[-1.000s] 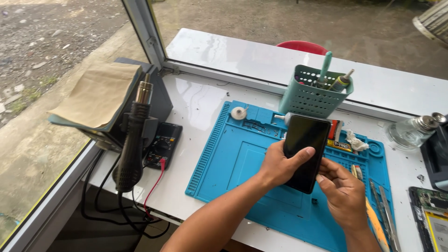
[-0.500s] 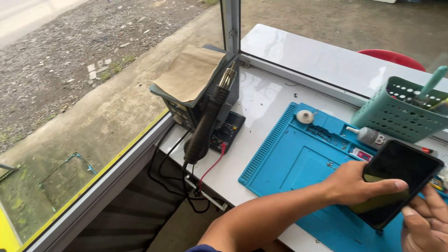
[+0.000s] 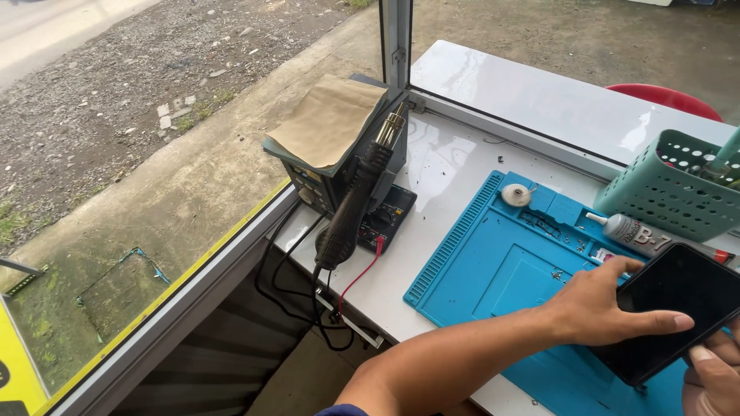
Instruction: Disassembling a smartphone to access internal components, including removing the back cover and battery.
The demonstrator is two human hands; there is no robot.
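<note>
I am looking down on a white workbench point(image 3: 447, 166) set against a window frame point(image 3: 397, 38), with gravel and bare concrete lying outside beyond the glass, as a blue silicone repair mat point(image 3: 509, 262) is covering the right half of the surface. A hot-air station point(image 3: 339, 166) is standing at the bench's left corner with a folded tan cloth point(image 3: 327, 119) lying on top and its black heat gun point(image 3: 354, 204) leaning in the holder, nozzle up, while black and red cables point(image 3: 308, 296) are hanging off the bench edge below it. A teal perforated tool basket point(image 3: 667, 192) is standing at the mat's far right, a glue tube point(image 3: 636, 233) is lying just in front of it, and a small white roll point(image 3: 516, 195) is sitting at the mat's upper edge. My left hand point(image 3: 601, 308) is reaching in from the lower middle, forearm stretched across the mat, thumb pressing flat along the dark screen of a black smartphone point(image 3: 671, 316) and fingers wrapping its near edge, so it is gripping the phone. My right hand point(image 3: 713, 377) is showing only partly at the lower right corner, a thumb resting at the phone's lower edge; I cannot tell whether it is closing round it. The phone is being held tilted just above the mat's right side
</note>
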